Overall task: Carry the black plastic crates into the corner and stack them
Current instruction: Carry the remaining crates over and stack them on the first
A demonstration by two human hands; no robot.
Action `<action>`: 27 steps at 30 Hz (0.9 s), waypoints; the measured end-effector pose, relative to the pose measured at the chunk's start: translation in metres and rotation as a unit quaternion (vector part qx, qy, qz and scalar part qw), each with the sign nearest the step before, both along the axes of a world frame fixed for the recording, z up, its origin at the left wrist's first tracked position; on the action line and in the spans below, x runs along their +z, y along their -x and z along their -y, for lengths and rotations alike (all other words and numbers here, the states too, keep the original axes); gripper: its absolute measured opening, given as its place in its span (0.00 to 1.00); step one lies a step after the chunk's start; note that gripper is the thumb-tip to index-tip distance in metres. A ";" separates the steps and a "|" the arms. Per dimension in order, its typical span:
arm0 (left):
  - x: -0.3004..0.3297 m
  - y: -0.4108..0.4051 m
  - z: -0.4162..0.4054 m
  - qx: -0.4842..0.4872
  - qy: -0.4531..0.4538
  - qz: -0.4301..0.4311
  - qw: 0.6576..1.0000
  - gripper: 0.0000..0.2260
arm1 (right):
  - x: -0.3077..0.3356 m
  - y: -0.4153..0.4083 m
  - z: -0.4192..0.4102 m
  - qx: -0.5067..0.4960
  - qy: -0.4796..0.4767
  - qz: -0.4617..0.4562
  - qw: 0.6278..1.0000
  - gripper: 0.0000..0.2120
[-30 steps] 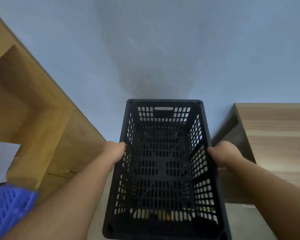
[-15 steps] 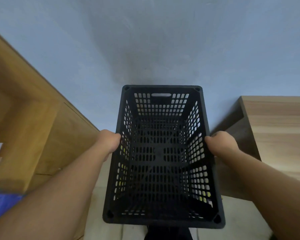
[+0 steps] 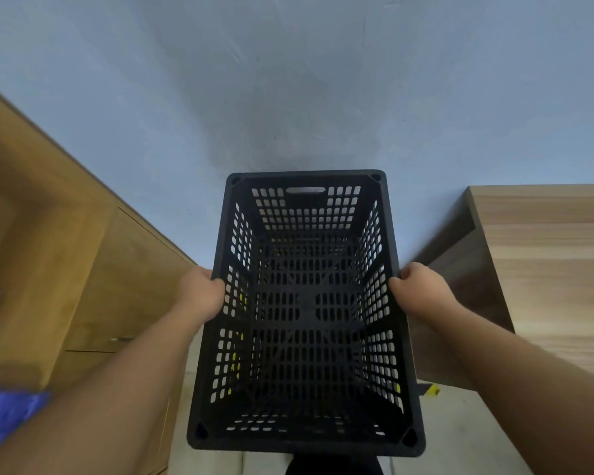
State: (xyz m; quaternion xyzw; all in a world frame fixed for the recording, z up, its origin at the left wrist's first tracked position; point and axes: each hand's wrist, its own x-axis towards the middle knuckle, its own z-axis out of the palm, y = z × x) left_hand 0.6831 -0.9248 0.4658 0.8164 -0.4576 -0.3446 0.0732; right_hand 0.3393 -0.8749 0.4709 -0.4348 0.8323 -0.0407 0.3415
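Observation:
A black plastic crate (image 3: 306, 313) with perforated walls and an open top hangs in front of me, its far end close to the blue-grey wall. My left hand (image 3: 201, 296) grips its left rim near the middle. My right hand (image 3: 422, 293) grips the right rim opposite. The crate is empty. Through its holes I see bits of yellow below. A dark shape (image 3: 333, 466) shows just under the crate's near edge; what it is I cannot tell.
A yellowish wooden cabinet (image 3: 83, 269) runs along the left. A darker wooden desk (image 3: 542, 255) stands on the right. Part of a blue crate (image 3: 4, 413) shows at the lower left. Pale floor (image 3: 460, 426) lies below, with the wall (image 3: 288, 80) straight ahead.
The crate has moved forward toward the wall and its near edge has come into view above the floor. Both hands kept their grip on the side rims.

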 end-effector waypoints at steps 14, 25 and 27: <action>0.059 0.062 -0.018 -0.234 0.053 0.087 0.967 0.24 | 0.052 0.029 -0.036 -0.039 0.030 0.027 0.998 0.21; 0.108 0.141 -0.010 -0.372 0.100 0.030 0.922 0.22 | 0.097 0.045 -0.104 -0.192 0.092 0.022 0.977 0.21; 0.113 0.160 -0.019 -0.401 0.100 0.018 0.910 0.22 | 0.102 0.045 -0.124 -0.219 0.108 0.024 0.970 0.21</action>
